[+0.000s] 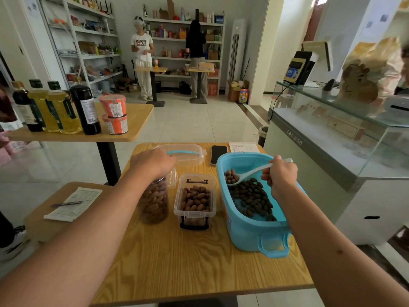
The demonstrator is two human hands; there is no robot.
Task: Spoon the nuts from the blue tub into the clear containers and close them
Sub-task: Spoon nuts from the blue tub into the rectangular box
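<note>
The blue tub (247, 235) stands at the right of the wooden table (188, 258) with dark nuts (254, 198) on its bottom. My right hand (281, 178) grips a white spoon (254, 172) whose bowl holds a few nuts over the tub's far end. A tall clear jar (153, 200) filled with nuts stands at the left, and my left hand (152, 162) rests over its top, fingers curled round it. Between jar and tub sits an uncovered clear box (194, 203) with black clasps, about half full of nuts.
The tub's clear lid with a blue handle (183, 152) lies at the table's far side, beside a phone (218, 154) and a paper sheet (243, 147). A paper with a pen (73, 203) lies on a low table at left. Bottles and cups (66, 107) crowd another table. A glass counter (332, 129) stands right.
</note>
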